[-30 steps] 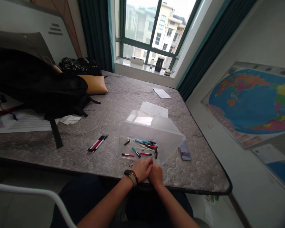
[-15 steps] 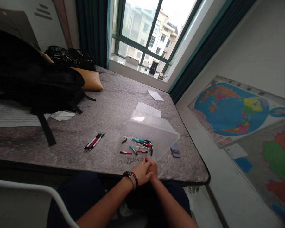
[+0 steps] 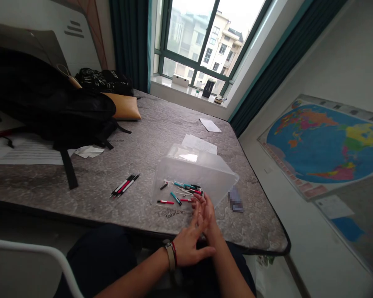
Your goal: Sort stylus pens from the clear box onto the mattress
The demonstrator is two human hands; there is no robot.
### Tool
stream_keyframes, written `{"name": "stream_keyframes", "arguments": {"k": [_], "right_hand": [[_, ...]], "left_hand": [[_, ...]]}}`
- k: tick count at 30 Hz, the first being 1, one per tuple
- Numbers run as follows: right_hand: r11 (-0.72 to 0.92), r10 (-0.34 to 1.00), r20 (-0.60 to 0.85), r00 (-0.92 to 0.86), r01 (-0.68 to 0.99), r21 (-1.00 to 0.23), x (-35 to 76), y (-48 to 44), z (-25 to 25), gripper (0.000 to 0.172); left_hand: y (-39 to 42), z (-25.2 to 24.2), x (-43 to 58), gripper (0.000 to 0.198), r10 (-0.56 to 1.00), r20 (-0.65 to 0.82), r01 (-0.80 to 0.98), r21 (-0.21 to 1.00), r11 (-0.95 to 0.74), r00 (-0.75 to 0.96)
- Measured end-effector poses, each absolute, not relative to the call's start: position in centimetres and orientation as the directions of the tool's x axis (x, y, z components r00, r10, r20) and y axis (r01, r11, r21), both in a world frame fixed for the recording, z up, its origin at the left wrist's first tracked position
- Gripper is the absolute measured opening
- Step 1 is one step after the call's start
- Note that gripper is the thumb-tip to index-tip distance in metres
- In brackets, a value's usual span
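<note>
A clear plastic box (image 3: 205,171) lies on its side on the grey mattress (image 3: 143,140), with several pens and pen parts (image 3: 183,192) spread at its open mouth. My right hand (image 3: 209,215) stretches forward with fingers spread, its fingertips at the nearest pens, holding nothing. My left hand (image 3: 189,246), with a watch and a red string on the wrist, hangs open at the mattress's front edge, just behind the right hand. A separate bundle of black and red pens (image 3: 125,185) lies to the left of the box.
A black backpack (image 3: 49,107) and a tan cushion (image 3: 124,106) sit at the back left, with a lined paper sheet (image 3: 27,154) beside them. White papers (image 3: 200,143) lie behind the box. A small dark card (image 3: 235,199) lies right of the box. A world map (image 3: 326,145) covers the floor.
My hands were clasped together at the mattress edge. They have come apart: the right hand has reached forward to the pens, the left has dropped back and opened.
</note>
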State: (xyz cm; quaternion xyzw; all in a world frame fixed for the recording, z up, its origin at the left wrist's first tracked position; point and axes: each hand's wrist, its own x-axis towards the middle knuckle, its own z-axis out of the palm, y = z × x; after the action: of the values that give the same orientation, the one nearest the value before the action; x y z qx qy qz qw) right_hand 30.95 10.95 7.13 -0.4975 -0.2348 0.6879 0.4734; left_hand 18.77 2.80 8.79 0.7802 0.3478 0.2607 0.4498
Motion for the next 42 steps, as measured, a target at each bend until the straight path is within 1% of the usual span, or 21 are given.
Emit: {"name": "stream_keyframes", "arguments": {"k": [1, 3, 5, 7, 9, 11, 14, 16, 17, 19, 20, 22, 23, 25, 26, 28, 31, 35, 36, 39, 42], "right_hand": [[-0.473, 0.859, -0.504, -0.087, -0.510, -0.718, 30.7, 11.0, 7.9, 0.039], [-0.511, 0.836, -0.520, -0.175, -0.592, -0.623, 30.1, 10.6, 9.0, 0.035], [-0.527, 0.842, -0.470, -0.262, -0.582, -0.619, 29.6, 10.0, 9.9, 0.036], [-0.545, 0.838, -0.413, -0.357, -0.506, -0.668, 29.3, 9.3, 10.6, 0.041], [-0.566, 0.807, -0.394, -0.440, -0.385, -0.729, 29.4, 8.5, 11.0, 0.044], [-0.595, 0.754, -0.434, -0.493, -0.233, -0.769, 29.6, 7.9, 11.1, 0.047], [-0.637, 0.666, -0.543, -0.513, -0.012, -0.771, 29.9, 7.3, 10.4, 0.051], [-0.621, 0.666, -0.565, -0.487, 0.057, -0.782, 30.1, 7.3, 9.4, 0.052], [-0.588, 0.709, -0.548, -0.444, 0.058, -0.807, 30.2, 7.5, 8.9, 0.052], [-0.463, 0.846, -0.459, -0.271, 0.053, -0.885, 30.5, 8.2, 7.7, 0.048], [-0.378, 0.910, -0.386, -0.150, 0.082, -0.922, 30.7, 8.7, 7.2, 0.046], [-0.216, 0.976, -0.207, 0.065, 0.230, -0.949, 30.7, 10.0, 6.4, 0.040], [-0.149, 0.985, -0.112, 0.130, 0.322, -0.935, 30.6, 10.7, 6.0, 0.037], [-0.040, 0.984, 0.051, 0.171, 0.487, -0.873, 30.1, 12.2, 5.4, 0.031], [0.007, 0.980, 0.116, 0.160, 0.555, -0.832, 29.8, 13.0, 5.2, 0.028], [0.067, 0.977, 0.185, 0.107, 0.669, -0.740, 29.2, 14.4, 5.0, 0.023], [0.050, 0.990, 0.139, 0.036, 0.822, -0.568, 29.0, 16.3, 4.9, 0.016], [-0.058, 0.998, -0.025, 0.052, 0.950, -0.307, 29.8, 17.9, 4.8, 0.017], [-0.069, 0.997, -0.052, 0.058, 0.961, -0.267, 30.0, 18.1, 4.7, 0.017], [-0.070, 0.994, -0.092, 0.051, 0.973, -0.220, 30.4, 18.8, 4.4, 0.016], [-0.072, 0.994, -0.096, 0.052, 0.972, -0.225, 30.7, 19.2, 4.1, 0.014]], "left_hand": [[2.7, 9.0, 18.9, 0.093, 0.753, 0.117, 0.292, 0.875, -0.387, 0.647], [2.7, 9.3, 18.8, 0.097, 0.718, 0.143, 0.272, 0.861, -0.429, 0.681], [2.8, 9.5, 18.3, 0.099, 0.684, 0.139, 0.252, 0.863, -0.439, 0.716], [2.8, 9.5, 17.8, 0.098, 0.636, 0.131, 0.220, 0.869, -0.443, 0.761], [2.5, 9.0, 17.6, 0.102, 0.584, 0.127, 0.183, 0.878, -0.443, 0.802], [2.1, 8.2, 17.7, 0.115, 0.529, 0.117, 0.156, 0.883, -0.443, 0.841], [1.5, 6.9, 18.3, 0.136, 0.456, 0.059, 0.169, 0.880, -0.444, 0.888], [1.5, 6.5, 18.6, 0.139, 0.457, 0.032, 0.202, 0.868, -0.453, 0.889], [1.6, 6.5, 18.5, 0.135, 0.478, 0.028, 0.225, 0.858, -0.462, 0.878], [2.2, 7.0, 18.2, 0.116, 0.546, 0.030, 0.280, 0.834, -0.475, 0.837], [2.6, 7.4, 17.9, 0.103, 0.584, 0.034, 0.308, 0.824, -0.476, 0.811], [3.5, 8.3, 17.3, 0.081, 0.658, 0.059, 0.336, 0.823, -0.458, 0.751], [3.9, 8.7, 17.1, 0.075, 0.699, 0.078, 0.343, 0.829, -0.442, 0.711], [4.5, 9.1, 16.9, 0.072, 0.776, 0.100, 0.365, 0.840, -0.401, 0.623], [4.6, 9.1, 16.8, 0.071, 0.808, 0.099, 0.385, 0.841, -0.380, 0.581], [4.9, 8.8, 16.8, 0.070, 0.849, 0.071, 0.433, 0.836, -0.337, 0.523], [5.0, 8.4, 16.7, 0.062, 0.877, 0.020, 0.492, 0.822, -0.288, 0.480], [5.4, 8.6, 16.4, 0.025, 0.890, 0.037, 0.507, 0.811, -0.293, 0.455], [5.4, 8.6, 16.4, 0.022, 0.888, 0.048, 0.506, 0.807, -0.304, 0.457], [5.5, 8.6, 16.8, 0.020, 0.881, 0.051, 0.508, 0.800, -0.317, 0.470], [5.3, 8.3, 17.2, 0.018, 0.877, 0.015, 0.521, 0.799, -0.300, 0.481]]}}
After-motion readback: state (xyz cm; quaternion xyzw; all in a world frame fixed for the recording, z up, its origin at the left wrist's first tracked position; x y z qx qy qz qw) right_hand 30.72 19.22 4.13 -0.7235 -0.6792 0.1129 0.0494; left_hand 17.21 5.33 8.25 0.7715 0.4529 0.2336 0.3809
